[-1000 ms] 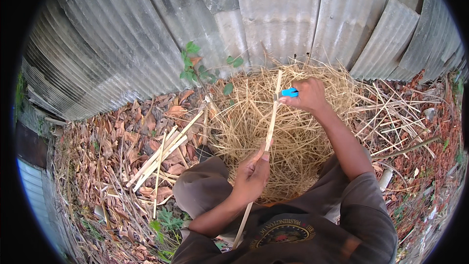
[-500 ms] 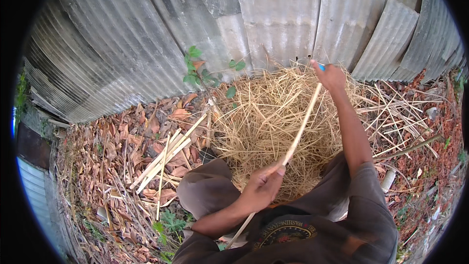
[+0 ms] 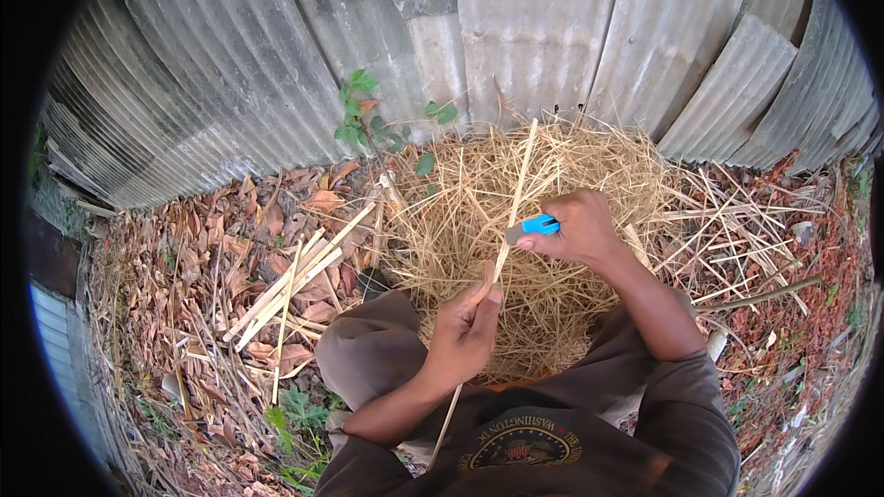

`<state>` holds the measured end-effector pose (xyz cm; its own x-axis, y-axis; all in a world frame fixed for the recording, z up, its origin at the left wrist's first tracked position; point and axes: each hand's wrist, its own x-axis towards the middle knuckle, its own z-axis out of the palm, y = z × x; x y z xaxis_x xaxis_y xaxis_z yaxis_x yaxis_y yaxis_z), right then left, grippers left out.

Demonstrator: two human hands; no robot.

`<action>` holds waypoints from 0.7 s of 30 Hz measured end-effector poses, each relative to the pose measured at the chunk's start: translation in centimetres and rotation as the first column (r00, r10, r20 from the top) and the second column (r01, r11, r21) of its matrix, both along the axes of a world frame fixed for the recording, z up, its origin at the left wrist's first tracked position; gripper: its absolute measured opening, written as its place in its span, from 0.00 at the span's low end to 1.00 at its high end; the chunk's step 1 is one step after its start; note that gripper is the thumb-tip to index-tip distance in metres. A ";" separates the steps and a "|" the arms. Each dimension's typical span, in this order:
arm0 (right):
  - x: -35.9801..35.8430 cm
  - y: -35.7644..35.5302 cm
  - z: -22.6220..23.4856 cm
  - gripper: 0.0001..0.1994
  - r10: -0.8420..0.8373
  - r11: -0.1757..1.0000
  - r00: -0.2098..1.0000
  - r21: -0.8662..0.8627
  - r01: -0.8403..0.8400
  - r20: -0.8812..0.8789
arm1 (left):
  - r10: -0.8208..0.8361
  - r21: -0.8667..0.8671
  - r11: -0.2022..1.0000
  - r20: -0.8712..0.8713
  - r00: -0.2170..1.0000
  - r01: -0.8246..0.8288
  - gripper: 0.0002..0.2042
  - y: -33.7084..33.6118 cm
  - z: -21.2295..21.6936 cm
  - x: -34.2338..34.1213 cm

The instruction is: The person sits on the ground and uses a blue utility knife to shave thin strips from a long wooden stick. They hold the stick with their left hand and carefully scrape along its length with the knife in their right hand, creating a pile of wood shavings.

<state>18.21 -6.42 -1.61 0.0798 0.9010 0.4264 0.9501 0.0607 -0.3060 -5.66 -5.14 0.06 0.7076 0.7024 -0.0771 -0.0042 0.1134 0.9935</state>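
Note:
My left hand is closed round a long, thin, pale strip of split bamboo or wood. The strip runs from low beside my lap up toward the metal sheets. A blue-handled cutter knife is gripped in my right hand. Its broad grey blade lies against the strip, a little above my left fingers, with my right thumb close to the blade. Beneath both hands spreads a big heap of straw-coloured shavings, piled between my knees and up to the metal.
Corrugated metal sheets stand along the far side. Several pale split strips lie on brown dry leaves at left. A small green plant rises by the sheets. More thin sticks and a darker stick lie at right.
My right hand with the knife has come down and nearer from the strip's far end, so the blade now rests on the strip. The strip's far end has swung left and stands steeper.

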 end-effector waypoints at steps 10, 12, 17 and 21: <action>-1.0 0.7 -0.6 0.37 -0.007 1.000 1.000 0.021 0.007 0.020 | 0.001 0.039 0.999 -0.051 0.999 0.001 0.18 0.0 0.2 -0.7; -1.1 0.6 -0.6 0.37 -0.005 0.998 1.000 0.056 0.004 0.031 | -0.008 0.066 0.998 -0.089 0.996 0.013 0.17 -0.1 0.1 -0.8; -0.1 1.5 -2.0 0.38 0.029 0.994 0.997 0.102 -0.036 0.071 | 0.006 0.130 0.992 -0.020 1.000 -0.004 0.18 -0.3 -0.5 -0.5; 0.9 2.5 -2.1 0.39 0.033 0.983 0.987 0.176 -0.062 0.160 | -0.009 0.139 0.990 -0.081 0.997 0.020 0.20 0.1 -0.9 -0.8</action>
<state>19.07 -3.94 -3.70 -0.0411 0.8099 0.5851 0.9798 0.1473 -0.1349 -6.42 -4.99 -0.80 0.7131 0.7001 -0.0360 0.0764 -0.0265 0.9967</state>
